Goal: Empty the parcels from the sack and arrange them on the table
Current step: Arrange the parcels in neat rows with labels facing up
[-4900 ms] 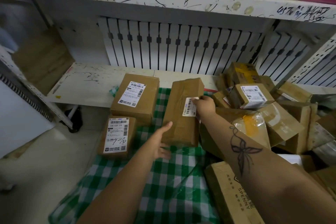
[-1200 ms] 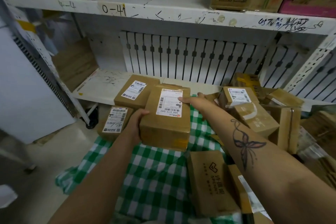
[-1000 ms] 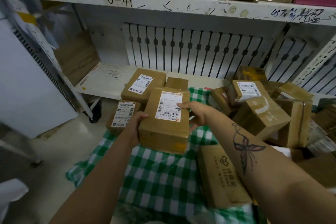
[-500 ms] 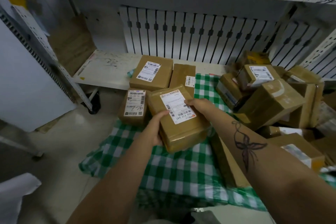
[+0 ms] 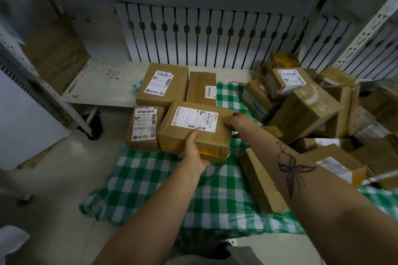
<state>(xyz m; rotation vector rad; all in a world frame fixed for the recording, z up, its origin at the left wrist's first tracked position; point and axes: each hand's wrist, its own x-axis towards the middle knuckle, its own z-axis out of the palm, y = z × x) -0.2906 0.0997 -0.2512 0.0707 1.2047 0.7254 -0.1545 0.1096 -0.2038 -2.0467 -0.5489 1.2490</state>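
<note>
From the head camera: both hands are on one parcel (image 5: 195, 130), a flat brown box with its white label facing up. The left hand (image 5: 192, 150) clasps the near edge, thumb over the top beside the barcode; the right hand (image 5: 235, 122) is closed on the far right corner. A grip at opposite ends like that keeps the box level and lets it be squared up, I'd say, against the small labelled box (image 5: 143, 129) just to its left. It looks to be resting on the green checked cloth (image 5: 176, 196), though I can't be sure it is fully down.

Beyond it, two more parcels sit side by side, a wide box (image 5: 162, 85) and a narrow box (image 5: 201, 88), so this one fills a neat two-by-two block, labels up, likely for easy reading. They overlap the low white shelf board (image 5: 103, 80) at the far left.

As for the sack, none is clearly visible; the checked cloth may be it, laid flat, but I can't tell. On the right a tumbled heap of boxes (image 5: 303, 105) waits unsorted, with a long carton (image 5: 258, 180) lying nearer, beside the right forearm.
</note>
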